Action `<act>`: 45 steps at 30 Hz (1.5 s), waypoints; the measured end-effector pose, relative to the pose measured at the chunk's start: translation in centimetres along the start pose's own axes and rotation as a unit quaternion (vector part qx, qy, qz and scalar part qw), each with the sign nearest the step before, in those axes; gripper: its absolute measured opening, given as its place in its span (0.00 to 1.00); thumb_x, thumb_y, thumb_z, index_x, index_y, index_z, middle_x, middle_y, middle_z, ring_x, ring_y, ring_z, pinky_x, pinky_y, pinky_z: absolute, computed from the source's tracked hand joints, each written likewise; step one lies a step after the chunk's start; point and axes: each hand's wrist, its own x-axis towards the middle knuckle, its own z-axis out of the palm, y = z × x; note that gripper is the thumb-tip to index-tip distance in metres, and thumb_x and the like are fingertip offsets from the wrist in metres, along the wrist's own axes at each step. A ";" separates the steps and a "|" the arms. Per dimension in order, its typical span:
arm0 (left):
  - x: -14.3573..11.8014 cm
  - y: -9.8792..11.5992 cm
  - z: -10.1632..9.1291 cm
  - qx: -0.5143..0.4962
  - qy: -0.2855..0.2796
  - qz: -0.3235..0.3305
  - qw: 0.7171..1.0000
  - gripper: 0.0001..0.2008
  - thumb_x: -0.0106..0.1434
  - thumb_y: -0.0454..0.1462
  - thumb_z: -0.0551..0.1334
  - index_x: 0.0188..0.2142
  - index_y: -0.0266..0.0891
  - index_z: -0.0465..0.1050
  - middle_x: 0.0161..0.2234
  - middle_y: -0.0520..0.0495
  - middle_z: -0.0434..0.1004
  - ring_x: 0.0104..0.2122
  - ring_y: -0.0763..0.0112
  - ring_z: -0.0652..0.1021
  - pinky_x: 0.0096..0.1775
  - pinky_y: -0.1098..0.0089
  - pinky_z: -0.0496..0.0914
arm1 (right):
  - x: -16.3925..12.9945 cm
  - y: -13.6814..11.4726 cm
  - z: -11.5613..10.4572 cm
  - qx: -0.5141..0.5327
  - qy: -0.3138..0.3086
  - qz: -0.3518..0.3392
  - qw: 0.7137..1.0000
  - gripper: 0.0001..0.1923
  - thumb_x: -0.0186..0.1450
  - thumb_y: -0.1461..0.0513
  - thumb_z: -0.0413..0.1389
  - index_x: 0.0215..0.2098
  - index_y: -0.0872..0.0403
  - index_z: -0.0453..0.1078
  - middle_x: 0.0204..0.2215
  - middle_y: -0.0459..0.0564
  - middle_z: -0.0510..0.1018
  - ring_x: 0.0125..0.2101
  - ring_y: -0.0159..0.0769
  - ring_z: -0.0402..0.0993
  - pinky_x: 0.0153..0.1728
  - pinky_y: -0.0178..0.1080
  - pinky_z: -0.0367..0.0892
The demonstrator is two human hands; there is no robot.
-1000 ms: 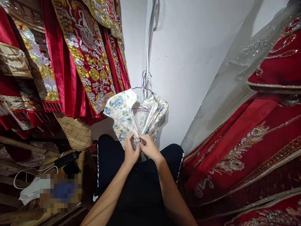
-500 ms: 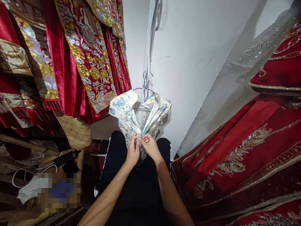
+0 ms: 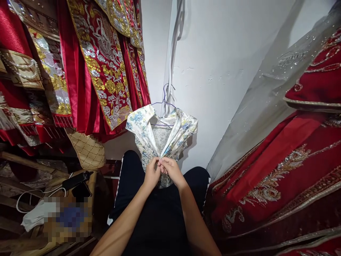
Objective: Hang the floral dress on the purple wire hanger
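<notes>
Left: red skirt (image 3: 106,81), hanging, gold and silver embroidery; quilted tan panel (image 3: 88,149) below. Centre: white wall (image 3: 218,39), surface marks noted. Right: red gown (image 3: 306,167), beaded trim; sheer veil (image 3: 246,110) beside it, sparkling. Lower left: wooden furniture (image 3: 93,180) bearing black device (image 3: 76,180), white cable (image 3: 17,203), white cloth (image 3: 34,216); remaining contents partly pixelated.

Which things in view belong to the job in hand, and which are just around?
In hand:
- floral short-sleeved garment, front pinched by left hand and right hand
- purple hanger holding it

Just around:
- red gold-and-silver embroidered garment, left
- red beaded gown, right
- sheer white fabric
- black device
</notes>
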 end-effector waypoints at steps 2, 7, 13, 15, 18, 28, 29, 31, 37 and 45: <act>0.1 -0.1 -0.2 0.007 -0.008 0.009 1.000 0.08 0.69 0.37 0.54 0.33 0.40 0.66 0.30 0.49 0.71 0.33 0.67 0.73 0.38 0.69 0.65 | 0.3 -0.8 -0.3 0.023 -0.004 0.030 0.999 0.17 0.63 0.50 0.60 0.29 0.56 0.75 0.17 0.45 0.71 0.18 0.28 0.63 0.19 0.32 0.55; 0.1 -1.1 -1.0 0.075 -0.028 0.014 0.997 0.10 0.68 0.40 0.57 0.31 0.40 0.65 0.28 0.51 0.68 0.32 0.67 0.71 0.36 0.70 0.63 | 4.9 -5.1 -2.2 0.109 0.078 0.031 0.990 0.14 0.59 0.53 0.64 0.30 0.57 0.77 0.19 0.46 0.73 0.17 0.25 0.63 0.16 0.30 0.55; -0.1 -2.5 -1.1 0.147 -0.066 0.013 0.987 0.09 0.67 0.40 0.57 0.30 0.41 0.64 0.27 0.51 0.69 0.30 0.68 0.71 0.34 0.71 0.62 | 13.0 -14.5 -3.4 0.205 0.128 -0.027 0.970 0.05 0.62 0.66 0.59 0.27 0.58 0.73 0.18 0.44 0.71 0.15 0.22 0.59 0.13 0.27 0.52; 0.7 -2.6 -1.3 0.163 -0.095 0.004 0.982 0.09 0.65 0.39 0.59 0.29 0.40 0.65 0.25 0.51 0.69 0.28 0.68 0.71 0.33 0.71 0.61 | 14.1 -16.4 -3.3 0.214 0.135 -0.040 0.967 0.06 0.62 0.66 0.57 0.28 0.58 0.73 0.16 0.43 0.70 0.14 0.21 0.57 0.12 0.26 0.50; 4.1 -0.8 -2.3 0.168 -0.149 0.012 0.974 0.09 0.63 0.38 0.61 0.27 0.40 0.67 0.24 0.51 0.70 0.27 0.68 0.71 0.32 0.70 0.62 | 13.8 -17.2 -2.9 0.173 0.119 -0.085 0.974 0.08 0.63 0.63 0.56 0.29 0.59 0.74 0.16 0.43 0.71 0.14 0.22 0.60 0.13 0.26 0.52; 20.3 13.4 -6.4 0.139 -0.015 0.282 0.949 0.08 0.67 0.35 0.59 0.43 0.39 0.75 0.37 0.46 0.79 0.36 0.66 0.76 0.42 0.67 0.68 | 12.3 -17.2 -2.2 0.029 0.091 -0.194 0.976 0.12 0.62 0.57 0.57 0.25 0.56 0.71 0.13 0.41 0.67 0.13 0.23 0.57 0.16 0.29 0.51; 20.8 13.7 -6.4 0.160 -0.027 0.288 0.944 0.06 0.67 0.35 0.59 0.39 0.38 0.75 0.35 0.47 0.78 0.35 0.66 0.75 0.42 0.67 0.67 | 12.6 -16.8 -2.3 0.022 0.096 -0.197 0.975 0.12 0.62 0.57 0.57 0.24 0.56 0.71 0.12 0.41 0.66 0.13 0.23 0.56 0.16 0.29 0.50; 21.4 13.9 -6.6 0.175 -0.016 0.290 0.941 0.05 0.67 0.35 0.60 0.36 0.37 0.74 0.33 0.48 0.77 0.34 0.67 0.74 0.41 0.67 0.67 | 13.1 -15.2 -2.6 0.008 0.126 -0.174 0.977 0.12 0.60 0.58 0.57 0.21 0.55 0.70 0.12 0.40 0.65 0.14 0.23 0.54 0.17 0.30 0.49; 22.1 10.6 -11.5 -0.077 0.251 0.152 0.953 0.05 0.66 0.33 0.59 0.32 0.37 0.71 0.33 0.50 0.74 0.35 0.73 0.74 0.41 0.72 0.68 | 11.4 -8.8 -2.8 0.019 0.182 -0.087 0.979 0.12 0.55 0.58 0.56 0.17 0.54 0.68 0.11 0.42 0.64 0.14 0.25 0.53 0.17 0.32 0.46; 11.9 -0.1 -7.0 -0.368 0.314 -0.196 0.853 0.14 0.65 0.32 0.58 0.23 0.40 0.59 0.18 0.55 0.61 0.22 0.75 0.71 0.32 0.73 0.70 | 6.3 -6.2 0.0 0.084 0.180 -0.060 0.978 0.13 0.56 0.55 0.56 0.19 0.52 0.68 0.12 0.43 0.64 0.14 0.27 0.53 0.17 0.35 0.46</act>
